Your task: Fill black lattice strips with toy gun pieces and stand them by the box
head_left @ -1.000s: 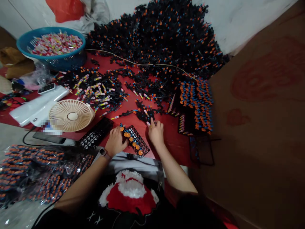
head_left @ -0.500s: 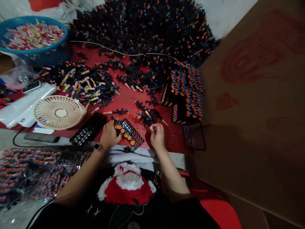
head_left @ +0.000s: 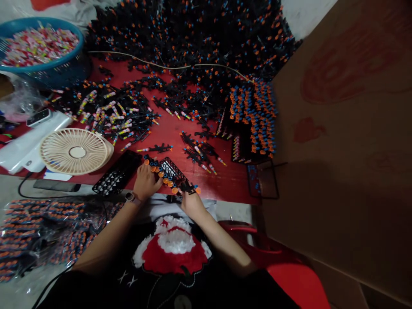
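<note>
My left hand (head_left: 145, 181), with a watch on the wrist, is closed on the left side of a black perforated rack (head_left: 175, 169). A row of blue and orange round tips (head_left: 163, 175) runs along that rack beside my fingers. My right hand (head_left: 192, 206) grips a small black toy gun (head_left: 188, 187) with a blue and orange tip, held at the rack's near right corner. Its fingertips are partly hidden behind the toy gun. Beyond the hands, a few more toy guns with candy-coloured tubes (head_left: 201, 152) lie loose on the red table (head_left: 225, 184).
A large heap of black toy guns (head_left: 193, 38) fills the back. At left are a blue basket (head_left: 64, 64) of wrapped candies, a cream fan (head_left: 77, 152) and another black rack (head_left: 117, 174). Filled racks (head_left: 254, 116) stand at right, beside a cardboard box (head_left: 337, 171).
My right hand has moved left and towards me from the loose toy guns to the rack, bringing one toy gun with it. My left hand stays on the rack.
</note>
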`<state>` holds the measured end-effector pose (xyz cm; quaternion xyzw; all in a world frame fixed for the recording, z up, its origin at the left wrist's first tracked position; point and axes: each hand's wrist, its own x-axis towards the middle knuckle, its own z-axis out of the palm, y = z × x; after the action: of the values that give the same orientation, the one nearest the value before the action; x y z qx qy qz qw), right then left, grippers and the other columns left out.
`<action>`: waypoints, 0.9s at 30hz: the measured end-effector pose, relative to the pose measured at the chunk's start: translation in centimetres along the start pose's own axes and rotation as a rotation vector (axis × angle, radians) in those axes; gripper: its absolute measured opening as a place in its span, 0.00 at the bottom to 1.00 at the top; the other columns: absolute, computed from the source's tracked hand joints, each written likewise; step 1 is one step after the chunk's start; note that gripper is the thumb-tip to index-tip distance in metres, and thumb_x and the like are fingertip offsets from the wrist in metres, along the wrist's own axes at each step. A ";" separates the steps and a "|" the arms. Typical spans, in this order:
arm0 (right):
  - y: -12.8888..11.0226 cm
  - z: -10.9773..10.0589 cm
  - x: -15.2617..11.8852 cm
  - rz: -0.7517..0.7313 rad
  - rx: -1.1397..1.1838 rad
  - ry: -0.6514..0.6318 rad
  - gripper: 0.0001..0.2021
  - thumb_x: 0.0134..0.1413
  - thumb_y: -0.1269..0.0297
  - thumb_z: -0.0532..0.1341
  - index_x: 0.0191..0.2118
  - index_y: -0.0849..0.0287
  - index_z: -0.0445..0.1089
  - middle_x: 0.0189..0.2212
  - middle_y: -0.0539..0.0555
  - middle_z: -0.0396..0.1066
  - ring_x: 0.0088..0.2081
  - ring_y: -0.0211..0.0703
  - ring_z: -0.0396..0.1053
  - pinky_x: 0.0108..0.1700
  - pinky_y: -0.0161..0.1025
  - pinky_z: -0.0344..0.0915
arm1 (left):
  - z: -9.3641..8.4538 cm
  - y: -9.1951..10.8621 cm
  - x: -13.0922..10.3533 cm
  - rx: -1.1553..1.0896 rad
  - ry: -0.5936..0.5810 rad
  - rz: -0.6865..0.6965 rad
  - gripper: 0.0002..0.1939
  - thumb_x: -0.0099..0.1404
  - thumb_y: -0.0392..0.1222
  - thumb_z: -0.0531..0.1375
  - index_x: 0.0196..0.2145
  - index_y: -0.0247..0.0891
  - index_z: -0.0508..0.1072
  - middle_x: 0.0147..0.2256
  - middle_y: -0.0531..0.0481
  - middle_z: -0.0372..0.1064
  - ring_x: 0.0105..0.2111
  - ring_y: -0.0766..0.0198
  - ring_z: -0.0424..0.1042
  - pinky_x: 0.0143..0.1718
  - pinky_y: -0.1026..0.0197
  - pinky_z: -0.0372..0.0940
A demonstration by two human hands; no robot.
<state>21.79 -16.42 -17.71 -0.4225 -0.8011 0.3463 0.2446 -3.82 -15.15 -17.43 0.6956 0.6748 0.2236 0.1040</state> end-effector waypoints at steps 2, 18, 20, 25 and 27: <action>-1.2 0.3 0.1 -0.002 -0.038 -0.024 0.23 0.56 0.81 0.54 0.54 0.59 0.72 0.51 0.66 0.76 0.55 0.58 0.74 0.63 0.57 0.74 | 0.1 -0.1 0.0 0.005 -0.006 0.007 0.28 0.68 0.50 0.61 0.62 0.35 0.72 0.65 0.26 0.71 0.68 0.30 0.67 0.67 0.30 0.60; 4.6 -9.0 6.0 0.272 0.018 0.485 0.05 0.66 0.63 0.66 0.36 0.54 0.77 0.43 0.62 0.73 0.53 0.58 0.69 0.66 0.61 0.67 | -1.4 1.1 0.5 0.122 -0.112 -0.044 0.31 0.72 0.51 0.55 0.65 0.28 0.71 0.65 0.23 0.70 0.68 0.32 0.65 0.69 0.35 0.59; 4.6 -8.9 5.8 0.270 0.071 0.449 0.07 0.66 0.62 0.65 0.34 0.54 0.74 0.41 0.60 0.72 0.48 0.55 0.69 0.62 0.58 0.70 | -1.3 1.1 0.5 0.116 -0.108 -0.052 0.29 0.72 0.49 0.55 0.63 0.28 0.71 0.65 0.23 0.69 0.68 0.32 0.65 0.69 0.35 0.59; 2.5 -6.1 3.1 0.248 0.356 0.330 0.14 0.65 0.49 0.68 0.41 0.53 0.69 0.37 0.55 0.76 0.39 0.49 0.76 0.46 0.48 0.78 | -1.2 1.3 0.3 0.130 -0.075 -0.122 0.24 0.71 0.45 0.56 0.56 0.24 0.74 0.66 0.18 0.67 0.68 0.29 0.64 0.69 0.33 0.58; 1.7 -4.3 2.0 0.211 0.509 0.192 0.15 0.65 0.48 0.68 0.44 0.53 0.70 0.40 0.56 0.80 0.41 0.50 0.80 0.45 0.47 0.80 | -1.1 1.4 0.3 0.135 -0.085 -0.140 0.23 0.71 0.45 0.56 0.54 0.24 0.75 0.62 0.19 0.70 0.66 0.29 0.66 0.68 0.32 0.58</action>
<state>24.49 -12.52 -16.04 -0.4594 -0.6131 0.5184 0.3799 -3.08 -15.10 -15.73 0.6611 0.7302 0.1401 0.1007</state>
